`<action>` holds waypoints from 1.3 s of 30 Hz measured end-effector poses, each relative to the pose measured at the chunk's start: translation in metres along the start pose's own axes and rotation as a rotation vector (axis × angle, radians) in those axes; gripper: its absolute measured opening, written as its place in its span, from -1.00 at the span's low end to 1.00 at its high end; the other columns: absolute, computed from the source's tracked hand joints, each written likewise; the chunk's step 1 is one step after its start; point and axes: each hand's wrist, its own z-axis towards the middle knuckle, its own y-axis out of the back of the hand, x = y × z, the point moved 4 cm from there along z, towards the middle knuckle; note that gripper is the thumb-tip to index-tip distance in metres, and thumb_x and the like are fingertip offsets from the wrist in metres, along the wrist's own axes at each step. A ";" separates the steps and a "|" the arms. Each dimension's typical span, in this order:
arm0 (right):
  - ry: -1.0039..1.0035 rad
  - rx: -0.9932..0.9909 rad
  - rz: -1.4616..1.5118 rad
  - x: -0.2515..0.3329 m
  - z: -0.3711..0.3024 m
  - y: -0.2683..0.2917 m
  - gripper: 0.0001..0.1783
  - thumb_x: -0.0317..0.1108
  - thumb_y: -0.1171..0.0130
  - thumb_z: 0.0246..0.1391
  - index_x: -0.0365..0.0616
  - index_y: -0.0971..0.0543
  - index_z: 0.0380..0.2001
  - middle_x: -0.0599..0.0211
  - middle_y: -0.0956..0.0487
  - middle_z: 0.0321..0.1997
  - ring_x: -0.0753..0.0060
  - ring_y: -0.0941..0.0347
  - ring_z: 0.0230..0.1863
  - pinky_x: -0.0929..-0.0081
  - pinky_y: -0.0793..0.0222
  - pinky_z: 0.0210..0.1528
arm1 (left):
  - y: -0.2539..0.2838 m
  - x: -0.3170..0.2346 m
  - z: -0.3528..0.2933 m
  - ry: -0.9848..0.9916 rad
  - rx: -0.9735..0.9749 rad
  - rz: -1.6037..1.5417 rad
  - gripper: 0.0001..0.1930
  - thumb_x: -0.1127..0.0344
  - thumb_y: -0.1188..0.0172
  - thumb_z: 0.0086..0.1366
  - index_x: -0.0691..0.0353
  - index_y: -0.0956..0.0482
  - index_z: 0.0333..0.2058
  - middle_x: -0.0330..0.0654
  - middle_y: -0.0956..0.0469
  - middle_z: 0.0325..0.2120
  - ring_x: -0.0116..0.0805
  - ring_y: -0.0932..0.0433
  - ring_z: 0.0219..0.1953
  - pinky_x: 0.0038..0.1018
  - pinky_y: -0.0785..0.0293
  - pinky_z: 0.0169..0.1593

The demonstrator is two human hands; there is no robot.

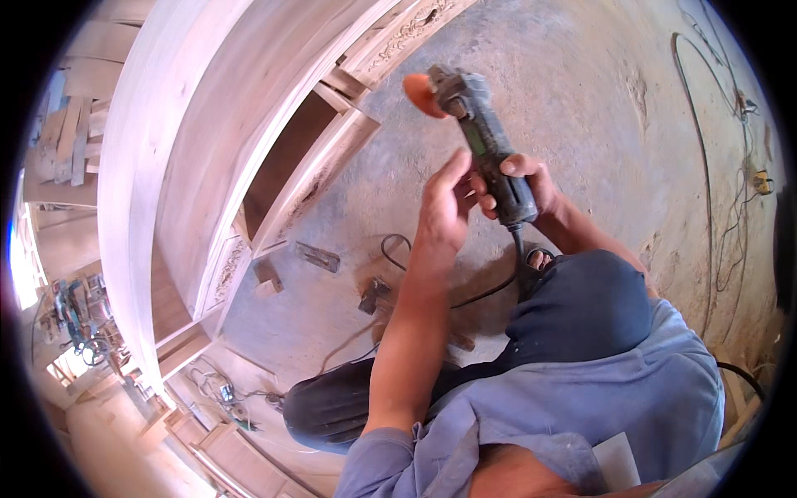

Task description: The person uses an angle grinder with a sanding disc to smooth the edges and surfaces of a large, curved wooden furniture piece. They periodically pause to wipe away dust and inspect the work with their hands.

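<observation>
An angle grinder (494,153) with a dark, worn body and an orange disc (423,95) at its head is held up over the floor. My right hand (531,176) is closed round the rear of its body, the thumb lying on top. Close against the tool's left side is my left hand (446,203), its upper digit stretched toward the body and some fingers partly hidden. It looks open, and whether it touches the grinder I cannot tell. A cord (519,241) runs from the tool's rear end down past my knee.
On the left stands a large pale wooden furniture piece (195,124) with carved panels (407,37) and an open compartment (290,153). Wood offcuts (267,278), a flat block (318,256) and a dark tool (374,295) lie on the concrete floor. Cables (706,149) trail along the right.
</observation>
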 end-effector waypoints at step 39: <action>-0.364 0.043 -0.337 0.040 0.047 0.016 -0.62 -0.21 -0.23 0.02 -0.33 -0.53 -0.22 0.06 -0.58 -0.43 0.23 -0.58 -0.56 0.35 -0.55 -0.59 | 0.002 -0.020 0.076 -0.091 -0.730 -0.017 -0.66 0.23 -0.26 0.16 0.35 -0.49 -0.18 -0.08 -0.55 -0.37 -0.18 -0.57 -0.38 -0.24 -0.55 -0.28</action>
